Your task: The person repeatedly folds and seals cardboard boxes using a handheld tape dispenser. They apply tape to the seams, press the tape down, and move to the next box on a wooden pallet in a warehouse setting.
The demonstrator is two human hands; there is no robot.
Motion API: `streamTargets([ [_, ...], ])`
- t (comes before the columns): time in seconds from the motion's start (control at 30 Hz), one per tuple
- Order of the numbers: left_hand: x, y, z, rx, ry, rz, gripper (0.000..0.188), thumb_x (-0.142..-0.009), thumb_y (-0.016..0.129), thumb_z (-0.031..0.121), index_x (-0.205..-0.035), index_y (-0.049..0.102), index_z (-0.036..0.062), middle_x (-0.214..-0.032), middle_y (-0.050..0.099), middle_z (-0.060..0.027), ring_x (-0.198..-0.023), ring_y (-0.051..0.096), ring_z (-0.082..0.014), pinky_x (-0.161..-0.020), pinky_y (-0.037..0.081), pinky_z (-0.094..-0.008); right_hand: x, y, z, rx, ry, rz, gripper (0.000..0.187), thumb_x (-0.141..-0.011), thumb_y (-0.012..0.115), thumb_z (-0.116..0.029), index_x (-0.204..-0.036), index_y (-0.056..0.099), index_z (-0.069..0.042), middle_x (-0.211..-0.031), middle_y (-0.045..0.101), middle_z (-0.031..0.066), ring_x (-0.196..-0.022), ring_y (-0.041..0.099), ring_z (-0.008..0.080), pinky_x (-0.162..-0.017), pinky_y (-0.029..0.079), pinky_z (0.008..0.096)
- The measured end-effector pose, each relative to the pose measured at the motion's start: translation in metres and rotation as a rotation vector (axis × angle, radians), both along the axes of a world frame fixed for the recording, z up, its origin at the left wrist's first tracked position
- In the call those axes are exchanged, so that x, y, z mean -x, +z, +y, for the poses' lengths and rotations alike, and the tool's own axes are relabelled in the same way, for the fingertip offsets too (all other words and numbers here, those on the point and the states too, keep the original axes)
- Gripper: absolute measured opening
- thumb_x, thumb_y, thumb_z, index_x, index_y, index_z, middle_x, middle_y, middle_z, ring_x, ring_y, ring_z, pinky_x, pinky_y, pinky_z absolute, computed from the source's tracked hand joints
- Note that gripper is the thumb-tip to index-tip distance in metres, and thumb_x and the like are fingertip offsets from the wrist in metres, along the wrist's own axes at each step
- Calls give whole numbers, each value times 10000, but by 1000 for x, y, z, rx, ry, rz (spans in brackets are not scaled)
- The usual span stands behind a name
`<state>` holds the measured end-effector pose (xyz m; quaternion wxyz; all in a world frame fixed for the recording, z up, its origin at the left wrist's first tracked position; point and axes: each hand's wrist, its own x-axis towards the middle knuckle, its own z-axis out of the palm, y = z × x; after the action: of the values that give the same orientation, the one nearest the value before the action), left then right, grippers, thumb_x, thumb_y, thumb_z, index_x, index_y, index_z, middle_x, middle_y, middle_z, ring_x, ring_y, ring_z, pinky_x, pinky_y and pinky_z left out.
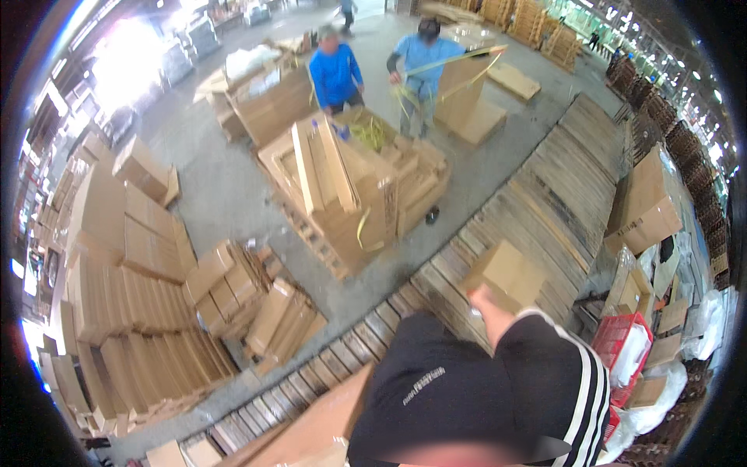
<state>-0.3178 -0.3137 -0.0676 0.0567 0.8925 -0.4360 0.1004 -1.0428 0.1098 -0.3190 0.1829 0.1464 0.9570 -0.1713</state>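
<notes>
Low in the right half of the frame, a bare forearm rises out of a black sleeve with white stripes point(580, 389) and meets a small flat cardboard box point(507, 274). The right hand point(481, 296) sits at the box's lower left corner, mostly hidden behind the cardboard, so whether its fingers are curled round the edge or pressed flat under it cannot be told; the box does appear lifted clear of the surface beneath, tilted with one corner up. The left hand is not in view, likely tucked below the dark shirt that fills the bottom centre.

Under and beyond the box runs a long band of wooden pallets point(537, 202), laid edge to edge from the lower left toward the upper right, seemingly as a raised floor to stand on. At centre stands a pallet stacked with flattened cartons point(350, 194) set on edge, loose yellow strapping point(372, 132) lying over them. Behind it, in the upper middle, two people in blue shirts point(336, 74) work at more cartons. Bundles of folded cardboard point(148, 311) lie piled flat across the left side, on the grey concrete floor point(226, 187)
</notes>
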Motion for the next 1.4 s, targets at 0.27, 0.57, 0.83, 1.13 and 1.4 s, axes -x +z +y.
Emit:
streamTargets([
  [0.27, -43, -1, 0, -65, 154, -11, 670, -1062, 562, 471, -1564, 541, 28, -1668, 474, -225, -1555, 418, -427, -1291, 313, -535, 104, 9, -59, 63, 331, -70, 522, -927, 785, -387, -1313, 666, -55, -1310, 735, 259, -1259, 692, 444, -1050, 561, 526],
  [0.57, 121, -4, 116, -236, 40, 36, 688, -1087, 497, 535, -1648, 501, 137, -1806, 272, -141, -1642, 258, -414, -1313, 277, -557, 155, -8, -49, 74, 459, -167, 553, -934, 789, -359, -1336, 622, -19, -1335, 719, 268, -1251, 692, 441, -1038, 560, 542],
  [0.83, 251, 17, 241, -98, -377, 88, 453, -1154, 456, 381, -1495, 656, 161, -1798, 318, -100, -1661, 247, -376, -1308, 240, -566, 180, -70, 3, -346, 921, -604, 623, -887, 845, -370, -1350, 717, 26, -1332, 737, 266, -1254, 716, 410, -1026, 580, 487],
  [1.13, 267, 26, 319, -3, -675, 141, 406, -1000, 702, 168, -1406, 718, 175, -1750, 408, -115, -1635, 320, -374, -1299, 300, -551, 95, -30, -133, 251, 812, -243, 708, -823, 892, -391, -1335, 640, 29, -1335, 716, 301, -1262, 695, 449, -1039, 565, 486],
  [1.4, 52, 18, 606, 45, 91, 114, 735, -1128, 513, 539, -1704, 380, 102, -1715, 429, -211, -1591, 380, -396, -1286, 357, -486, -219, 159, -237, 1645, 595, -465, 520, -916, 776, -77, -1384, 552, -35, -1220, 701, 124, -907, 670, 129, -761, 569, 308],
])
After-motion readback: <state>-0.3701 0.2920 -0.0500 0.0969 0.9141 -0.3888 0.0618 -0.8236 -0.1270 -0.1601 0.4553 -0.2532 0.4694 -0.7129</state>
